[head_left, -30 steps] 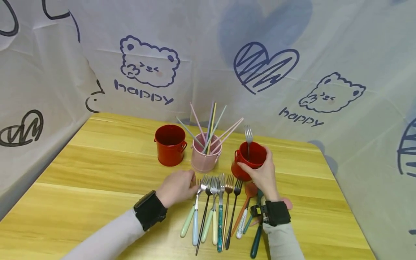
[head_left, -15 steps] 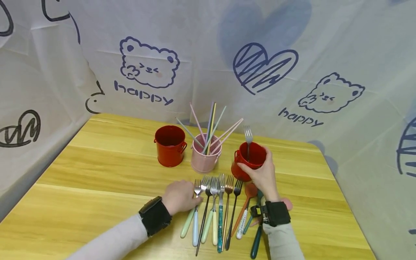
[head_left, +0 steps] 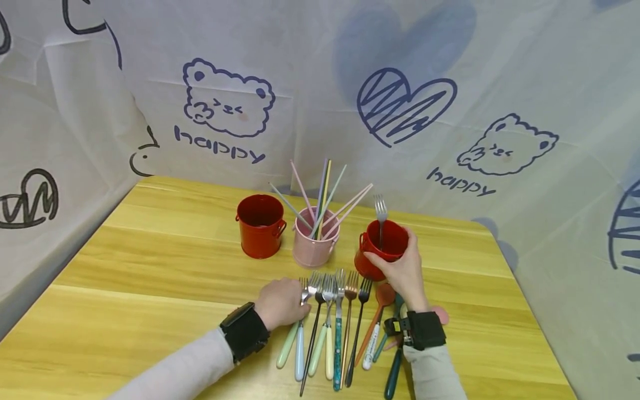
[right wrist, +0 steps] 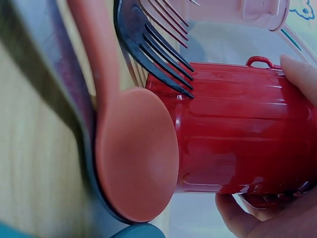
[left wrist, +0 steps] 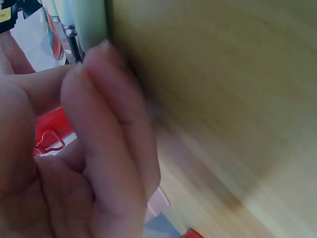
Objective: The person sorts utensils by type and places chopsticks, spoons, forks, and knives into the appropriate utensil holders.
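Currently, right hand (head_left: pixel 402 272) grips rightmost red pail (right wrist: pixel 223 134) between thumb and fingers, tines-up fork (head_left: pixel 381 212) inside; left hand (head_left: pixel 281 303), fingers curled, at leftmost green-handled fork (head_left: pixel 287 346) on table (head_left: pixel 150 261); cannot tell whether pinching.

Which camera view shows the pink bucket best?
The head view: the pink bucket stands unobstructed, rim and sticks visible. The right wrist shows only part of its side; the left wrist, a pink sliver, probably it.

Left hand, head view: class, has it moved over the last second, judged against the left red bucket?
Yes. The left hand has moved nearer the person and slightly to the right, widening its gap from the left red bucket.
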A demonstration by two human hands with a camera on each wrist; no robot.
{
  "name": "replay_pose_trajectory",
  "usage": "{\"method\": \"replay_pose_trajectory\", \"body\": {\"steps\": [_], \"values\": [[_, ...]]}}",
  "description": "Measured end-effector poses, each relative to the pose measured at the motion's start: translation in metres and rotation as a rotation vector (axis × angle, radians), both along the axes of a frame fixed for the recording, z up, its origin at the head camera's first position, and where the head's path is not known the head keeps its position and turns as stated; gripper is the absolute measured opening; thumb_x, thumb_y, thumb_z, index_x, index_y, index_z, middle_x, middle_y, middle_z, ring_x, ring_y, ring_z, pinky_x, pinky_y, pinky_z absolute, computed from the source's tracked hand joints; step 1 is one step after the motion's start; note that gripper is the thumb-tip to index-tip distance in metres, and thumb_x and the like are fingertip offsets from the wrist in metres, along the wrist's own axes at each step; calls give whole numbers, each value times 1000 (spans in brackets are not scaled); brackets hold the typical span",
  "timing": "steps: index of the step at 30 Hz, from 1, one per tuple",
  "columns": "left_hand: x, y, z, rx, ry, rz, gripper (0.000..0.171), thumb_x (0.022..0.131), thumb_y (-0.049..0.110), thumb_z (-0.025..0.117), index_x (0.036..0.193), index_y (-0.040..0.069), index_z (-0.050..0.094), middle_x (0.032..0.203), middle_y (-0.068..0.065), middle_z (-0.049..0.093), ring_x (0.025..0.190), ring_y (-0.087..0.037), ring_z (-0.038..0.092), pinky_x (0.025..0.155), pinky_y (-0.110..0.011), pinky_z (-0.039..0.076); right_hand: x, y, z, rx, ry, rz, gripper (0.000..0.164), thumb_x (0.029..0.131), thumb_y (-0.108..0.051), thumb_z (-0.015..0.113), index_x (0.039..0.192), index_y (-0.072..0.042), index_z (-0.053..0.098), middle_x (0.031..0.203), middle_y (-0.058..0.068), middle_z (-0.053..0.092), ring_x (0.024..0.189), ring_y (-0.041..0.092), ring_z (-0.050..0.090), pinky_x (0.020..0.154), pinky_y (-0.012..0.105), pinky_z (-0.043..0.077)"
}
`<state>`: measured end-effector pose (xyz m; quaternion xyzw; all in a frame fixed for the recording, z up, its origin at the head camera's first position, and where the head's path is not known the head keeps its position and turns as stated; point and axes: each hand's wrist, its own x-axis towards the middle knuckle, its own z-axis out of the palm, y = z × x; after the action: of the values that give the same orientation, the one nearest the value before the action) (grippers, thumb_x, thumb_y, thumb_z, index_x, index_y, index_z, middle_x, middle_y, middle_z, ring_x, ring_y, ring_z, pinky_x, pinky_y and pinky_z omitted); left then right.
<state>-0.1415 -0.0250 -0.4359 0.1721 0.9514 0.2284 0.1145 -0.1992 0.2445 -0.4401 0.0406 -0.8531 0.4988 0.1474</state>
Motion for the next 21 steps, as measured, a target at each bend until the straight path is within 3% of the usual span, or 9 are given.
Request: {"method": "replay_pose_trajectory", "body": {"steps": [13, 17, 21], "values": [[-3, -2, -1, 36, -57, 11, 25, 81, 24, 69, 65, 13, 55, 55, 1, 42, 49, -16, 45, 44, -28, 32, 1, 0, 2, 4, -18, -7, 93, 71, -35, 82, 142, -10, 27, 137, 11, 45, 121, 31, 43, 95, 53, 43], [-4, -5, -2, 75, -26, 9, 22, 80, 21, 70, 66, 13, 55, 55, 2, 39, 50, -15, 43, 45, -28, 29, 1, 0, 2, 7, -19, -8, 94, 71, -35, 82, 142, -9, 27, 137, 11, 45, 121, 31, 43, 95, 53, 43], [-5, -7, -3, 101, 15, 20, 30, 80, 20, 69, 55, 13, 53, 47, 7, 33, 45, -13, 39, 43, -27, 24, 1, 0, 2, 12, -14, -8, 93, 71, -35, 82, 142, -9, 27, 137, 11, 45, 121, 31, 44, 96, 52, 43]]}}
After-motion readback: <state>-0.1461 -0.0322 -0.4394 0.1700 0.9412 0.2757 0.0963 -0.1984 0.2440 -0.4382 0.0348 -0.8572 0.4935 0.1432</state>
